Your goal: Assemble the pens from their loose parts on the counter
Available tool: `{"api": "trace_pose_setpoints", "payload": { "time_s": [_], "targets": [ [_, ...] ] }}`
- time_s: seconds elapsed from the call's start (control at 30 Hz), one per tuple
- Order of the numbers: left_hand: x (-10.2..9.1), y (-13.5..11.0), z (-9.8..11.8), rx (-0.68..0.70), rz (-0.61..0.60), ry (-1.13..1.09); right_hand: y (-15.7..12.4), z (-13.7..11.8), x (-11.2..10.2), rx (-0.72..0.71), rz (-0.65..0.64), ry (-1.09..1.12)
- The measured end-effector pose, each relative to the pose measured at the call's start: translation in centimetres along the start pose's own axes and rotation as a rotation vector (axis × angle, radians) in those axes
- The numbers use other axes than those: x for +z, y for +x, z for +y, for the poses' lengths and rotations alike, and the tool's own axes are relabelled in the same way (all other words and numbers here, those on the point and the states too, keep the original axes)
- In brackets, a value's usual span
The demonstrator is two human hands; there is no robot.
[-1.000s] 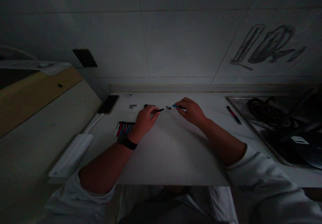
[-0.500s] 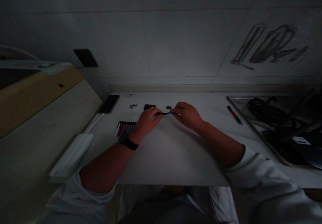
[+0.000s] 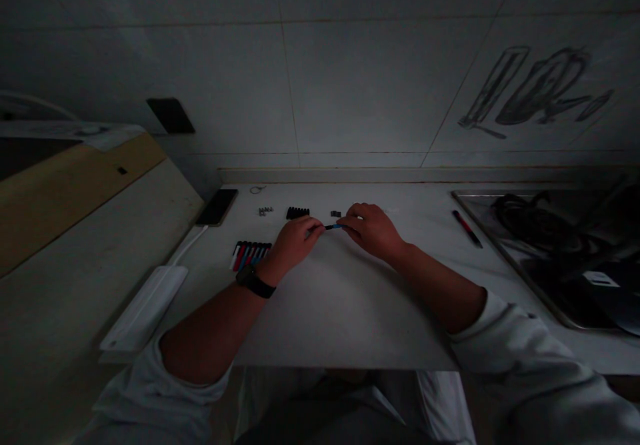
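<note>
A pale wall [image 3: 360,85] stands behind a white table [image 3: 350,318], which has a metal tray [image 3: 480,194] at its right end and a white box [image 3: 145,308] at its left. Over the middle, the right hand [image 3: 373,228] and left hand [image 3: 297,238] face each other, near but apart, with a phone [image 3: 218,206] off to the left. A row of pens [image 3: 250,256] lies beside the left wrist, and a red pen [image 3: 467,229] lies alone near the tray. Between the hands is a blue and black pen [image 3: 333,226], the left thumb and fingertips pinching its black end, the right ones its blue end; the ends themselves are hidden. To work cleanly here, I judge both halves should lie in one straight line, with gentle, even pressure and no bending. The wrists should stay clear of the black caps [image 3: 298,213], dark bits [image 3: 336,214] and tiny metal pieces [image 3: 265,211] just beyond.
</note>
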State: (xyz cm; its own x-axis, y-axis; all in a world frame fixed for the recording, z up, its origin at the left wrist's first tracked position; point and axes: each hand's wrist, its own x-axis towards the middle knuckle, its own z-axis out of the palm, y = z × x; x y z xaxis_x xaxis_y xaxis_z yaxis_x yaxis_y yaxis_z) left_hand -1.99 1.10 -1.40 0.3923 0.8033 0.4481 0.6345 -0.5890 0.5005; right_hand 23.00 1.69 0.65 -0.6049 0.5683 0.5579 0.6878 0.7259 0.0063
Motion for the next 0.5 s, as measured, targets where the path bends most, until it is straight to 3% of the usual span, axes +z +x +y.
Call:
{"api": "trace_pose_setpoints", "payload": {
  "time_s": [0.23, 0.5],
  "targets": [
    [-0.12, 0.03, 0.11, -0.008, -0.042, 0.018, -0.18, -0.27, 0.30, -0.035, 0.047, -0.024],
    [0.03, -0.21, -0.10, 0.008, 0.071, -0.045, -0.43, -0.14, 0.74, -0.013, 0.035, 0.009]
  ]
}}
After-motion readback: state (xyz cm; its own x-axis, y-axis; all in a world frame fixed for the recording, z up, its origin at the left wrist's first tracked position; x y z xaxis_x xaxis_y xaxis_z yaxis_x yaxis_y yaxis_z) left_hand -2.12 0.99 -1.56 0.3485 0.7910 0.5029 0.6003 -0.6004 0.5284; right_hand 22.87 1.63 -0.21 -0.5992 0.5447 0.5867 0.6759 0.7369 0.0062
